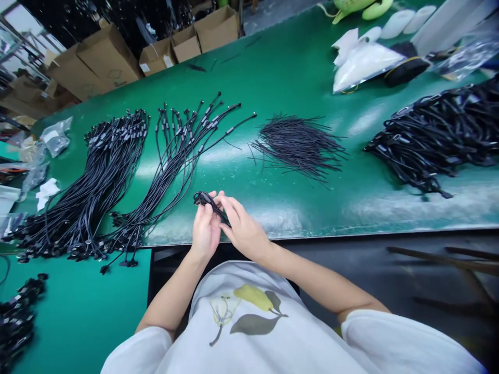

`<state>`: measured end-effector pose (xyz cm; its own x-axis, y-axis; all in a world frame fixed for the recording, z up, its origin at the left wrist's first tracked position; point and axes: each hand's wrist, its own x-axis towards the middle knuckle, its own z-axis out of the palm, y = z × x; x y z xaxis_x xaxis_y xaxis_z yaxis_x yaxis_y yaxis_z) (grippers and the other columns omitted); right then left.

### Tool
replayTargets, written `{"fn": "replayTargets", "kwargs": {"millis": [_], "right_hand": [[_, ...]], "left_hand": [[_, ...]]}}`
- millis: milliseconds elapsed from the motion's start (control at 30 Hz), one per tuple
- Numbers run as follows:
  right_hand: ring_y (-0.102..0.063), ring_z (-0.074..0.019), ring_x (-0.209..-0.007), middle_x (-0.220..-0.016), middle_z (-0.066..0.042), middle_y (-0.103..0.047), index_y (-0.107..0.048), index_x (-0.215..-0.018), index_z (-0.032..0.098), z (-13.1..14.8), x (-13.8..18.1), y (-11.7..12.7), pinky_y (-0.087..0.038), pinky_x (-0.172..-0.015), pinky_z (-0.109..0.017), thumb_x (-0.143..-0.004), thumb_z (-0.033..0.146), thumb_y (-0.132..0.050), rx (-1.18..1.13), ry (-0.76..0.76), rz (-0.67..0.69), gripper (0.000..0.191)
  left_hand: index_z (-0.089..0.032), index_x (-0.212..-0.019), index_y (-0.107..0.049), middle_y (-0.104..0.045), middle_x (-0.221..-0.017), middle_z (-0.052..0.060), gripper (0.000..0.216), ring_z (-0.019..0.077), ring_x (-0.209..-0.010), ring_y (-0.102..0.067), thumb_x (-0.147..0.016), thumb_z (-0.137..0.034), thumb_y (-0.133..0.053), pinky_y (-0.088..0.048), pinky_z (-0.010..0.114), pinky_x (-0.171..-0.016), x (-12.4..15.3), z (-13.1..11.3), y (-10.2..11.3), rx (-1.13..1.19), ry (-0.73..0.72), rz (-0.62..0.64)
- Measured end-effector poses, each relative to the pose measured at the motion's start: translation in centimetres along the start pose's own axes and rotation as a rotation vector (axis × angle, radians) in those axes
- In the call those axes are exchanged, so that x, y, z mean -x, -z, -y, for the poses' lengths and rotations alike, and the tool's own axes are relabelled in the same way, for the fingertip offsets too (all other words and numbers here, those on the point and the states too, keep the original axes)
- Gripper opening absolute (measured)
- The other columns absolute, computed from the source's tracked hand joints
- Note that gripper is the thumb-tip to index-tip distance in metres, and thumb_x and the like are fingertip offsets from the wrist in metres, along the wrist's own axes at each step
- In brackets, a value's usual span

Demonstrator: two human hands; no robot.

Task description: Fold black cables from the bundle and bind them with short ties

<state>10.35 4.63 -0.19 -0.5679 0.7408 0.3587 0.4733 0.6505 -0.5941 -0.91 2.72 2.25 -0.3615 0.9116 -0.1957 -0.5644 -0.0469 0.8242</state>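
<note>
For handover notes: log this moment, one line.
left hand: holding looped black cable | right hand: at same cable | black strips: piled on table

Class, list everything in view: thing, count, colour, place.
Coiled cable: one, black, between hands
Cable bundles: two, black, left
Strip pile: one, black, centre
Cable heap: one, black, right
Dark pile: one, black, lower left
Worktops: two, green, centre, lower left
Boxes: several, brown, top left
Bags: several, clear, far left
Packet: one, white, upper right
Rolls: several, white, upper right
Objects: unclear count, green, top
Shirt: one, white, bottom
Left hand: one, bare, centre
Right hand: one, bare, centre
</note>
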Motion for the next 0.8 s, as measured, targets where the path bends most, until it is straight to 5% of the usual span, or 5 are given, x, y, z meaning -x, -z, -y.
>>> {"fn": "replayTargets", "kwargs": {"millis": [167,300,600,700,800], "right_hand": [[-0.062,-0.0188,-0.083,-0.115,-0.016,-0.061,-0.042,-0.14,0.009,-1.4,0.5,0.2,-0.05,-0.074,-0.031,-0.1,0.025,-0.035,0.251,0.032,-0.036,0.044],[-0.056,-0.0176,-0.073,-0.087,-0.009,-0.06,-0.058,-0.116,0.011,-2.5,0.7,1.2,-0.046,-0.068,-0.029,-0.101,0.024,-0.032,0.246,0.058,-0.064,0.033],[-0.056,-0.0179,-0.082,-0.096,-0.011,-0.062,-0.059,-0.118,0.012,-4.2,1.2,3.7,-0.041,-0.075,-0.029,-0.102,0.026,-0.032,0.236,0.05,-0.013,0.034],[-0.056,-0.0173,-0.083,-0.095,-0.01,-0.064,-0.063,-0.114,0.015,-8.0,1.1,5.6,-0.039,-0.075,-0.029,-0.101,0.027,-0.035,0.353,-0.042,-0.016,0.033],[-0.056,-0.0179,-0.086,-0.096,-0.01,-0.063,-0.065,-0.112,0.015,-13.2,1.6,11.9,-0.038,-0.075,-0.028,-0.101,0.027,-0.035,0.523,-0.238,-0.092,0.034]], "left_hand": [[-0.02,-0.113,-0.063,-0.067,-0.124,0.009,0.027,0.0194,-0.122,-0.057,-0.089,-0.031,-0.061,-0.039,0.036,-0.108,-0.1,0.8,-0.7,-0.029,0.035,0.025],[-0.019,-0.114,-0.062,-0.067,-0.124,0.011,0.03,0.0206,-0.124,-0.056,-0.088,-0.032,-0.064,-0.035,0.037,-0.112,0.0,1.1,-1.3,-0.038,0.072,0.037],[-0.02,-0.121,-0.057,-0.062,-0.132,0.013,0.041,0.0242,-0.128,-0.053,-0.086,-0.038,-0.065,-0.037,0.041,-0.112,-0.3,1.7,-2.3,-0.165,0.134,0.157],[-0.021,-0.126,-0.054,-0.058,-0.137,0.013,0.047,0.028,-0.13,-0.051,-0.086,-0.043,-0.061,-0.039,0.046,-0.11,-0.5,0.0,0.2,-0.543,0.104,0.231],[-0.033,-0.129,-0.052,-0.056,-0.14,0.004,0.045,0.0335,-0.129,-0.051,-0.085,-0.044,-0.056,-0.038,0.056,-0.108,-0.9,-4.4,6.5,-1.258,-0.208,0.112]]}}
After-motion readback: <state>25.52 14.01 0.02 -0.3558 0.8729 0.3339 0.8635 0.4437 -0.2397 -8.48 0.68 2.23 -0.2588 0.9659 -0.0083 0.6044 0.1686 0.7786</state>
